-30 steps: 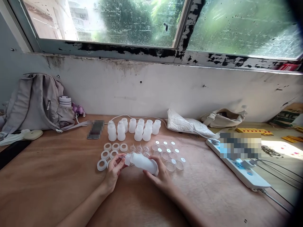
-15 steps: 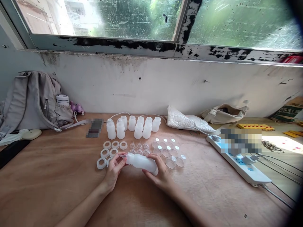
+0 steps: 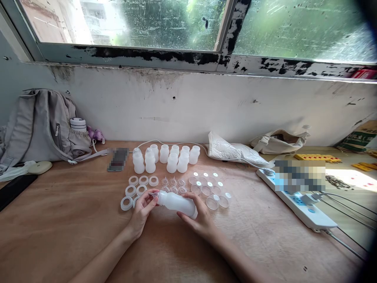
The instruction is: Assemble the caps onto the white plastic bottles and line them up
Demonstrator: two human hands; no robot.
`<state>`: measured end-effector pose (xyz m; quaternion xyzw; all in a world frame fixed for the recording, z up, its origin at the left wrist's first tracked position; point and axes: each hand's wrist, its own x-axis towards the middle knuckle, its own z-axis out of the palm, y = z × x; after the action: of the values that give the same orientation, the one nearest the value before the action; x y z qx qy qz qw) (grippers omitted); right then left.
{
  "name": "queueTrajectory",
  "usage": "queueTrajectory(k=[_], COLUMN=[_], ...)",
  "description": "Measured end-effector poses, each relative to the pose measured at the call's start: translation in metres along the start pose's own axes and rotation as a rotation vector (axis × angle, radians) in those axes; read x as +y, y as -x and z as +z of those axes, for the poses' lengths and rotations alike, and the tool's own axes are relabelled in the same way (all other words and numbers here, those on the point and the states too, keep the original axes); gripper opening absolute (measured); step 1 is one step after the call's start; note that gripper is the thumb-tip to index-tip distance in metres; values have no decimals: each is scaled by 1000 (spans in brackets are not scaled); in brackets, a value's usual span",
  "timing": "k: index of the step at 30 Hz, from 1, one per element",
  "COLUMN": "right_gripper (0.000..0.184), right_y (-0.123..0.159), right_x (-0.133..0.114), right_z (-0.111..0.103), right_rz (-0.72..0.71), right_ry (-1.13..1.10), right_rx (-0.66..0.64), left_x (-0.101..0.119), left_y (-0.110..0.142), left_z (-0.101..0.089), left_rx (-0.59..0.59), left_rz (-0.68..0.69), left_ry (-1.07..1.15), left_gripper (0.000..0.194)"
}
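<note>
A frosted white baby bottle [image 3: 176, 203] lies tilted on its side above the wooden table, its neck pointing left. My right hand [image 3: 202, 218] is wrapped round its base end. At the neck, my left hand [image 3: 143, 208] pinches a clear bottle teat [image 3: 154, 194] against the bottle mouth; whether it is seated there I cannot tell. Behind my left hand lie white screw rings [image 3: 133, 181] in rows. Clear teats [image 3: 173, 182] sit in the middle, partly hidden by the bottle. Beyond my right hand are clear round caps [image 3: 206, 191] with white discs among them.
Several frosted bottles [image 3: 172, 163] stand at the back. A phone [image 3: 118, 159] and grey backpack [image 3: 44, 122] are to the left. A white padded bag [image 3: 235, 151] and a power strip [image 3: 297, 200] with cables lie to the right.
The bottle and my hands have barely moved; the neck end with the teat shifts only slightly. Everything else on the table stays in place.
</note>
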<state>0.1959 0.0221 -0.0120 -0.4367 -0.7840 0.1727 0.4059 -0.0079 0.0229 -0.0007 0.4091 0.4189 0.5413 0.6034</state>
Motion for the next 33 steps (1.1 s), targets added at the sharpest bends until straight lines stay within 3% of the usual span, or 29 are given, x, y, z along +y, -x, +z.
queueTrajectory(k=[28,33], right_gripper=[39,37], right_y=[4,4], right_x=[4,5], right_z=[2,2], right_rz=[-7,93], right_ry=[-128,-249], right_rx=[6,-14], left_x=[-2,-2], left_y=[0,0], left_z=[-3,-4], left_rx=[-26,-29], left_rz=[-45,-27], left_ry=[49,18], left_gripper=[30,31])
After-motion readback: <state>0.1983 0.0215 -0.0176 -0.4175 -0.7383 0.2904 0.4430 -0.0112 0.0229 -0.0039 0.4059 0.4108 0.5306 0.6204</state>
